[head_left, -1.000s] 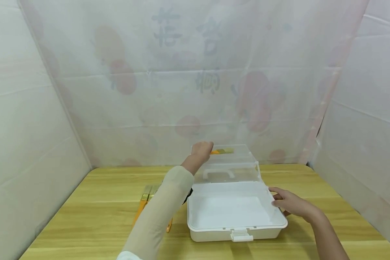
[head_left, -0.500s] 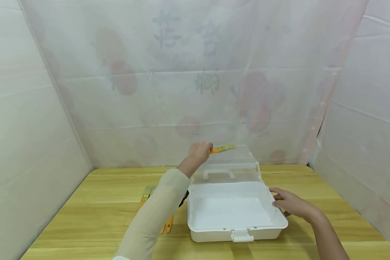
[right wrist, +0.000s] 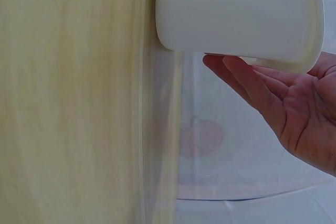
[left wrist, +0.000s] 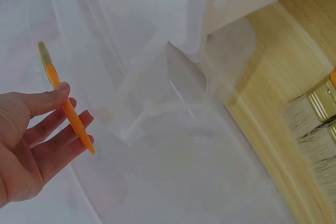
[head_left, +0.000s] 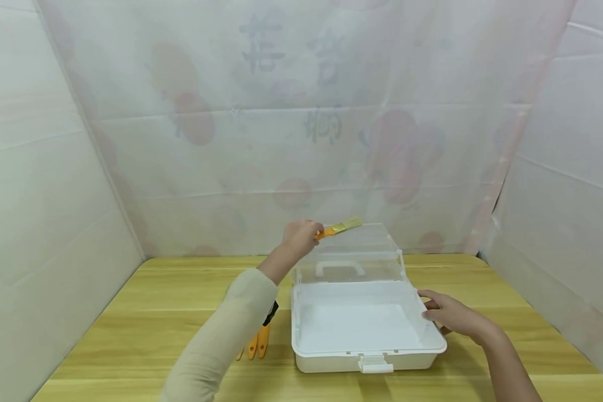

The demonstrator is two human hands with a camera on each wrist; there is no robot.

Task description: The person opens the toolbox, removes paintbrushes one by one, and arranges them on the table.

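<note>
Left hand (head_left: 301, 234) pinching small brush (head_left: 338, 228) above clear lid's (head_left: 354, 254) top edge; right hand (head_left: 449, 314) spread against box (head_left: 367, 357) side.

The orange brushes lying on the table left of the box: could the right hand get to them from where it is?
Probably not directly: the right hand rests at the box's right side, with the box and left forearm between it and the brushes.

Light wooden table (head_left: 130, 335); white translucent sheeting (head_left: 281, 111) with faint red prints on three sides.
</note>
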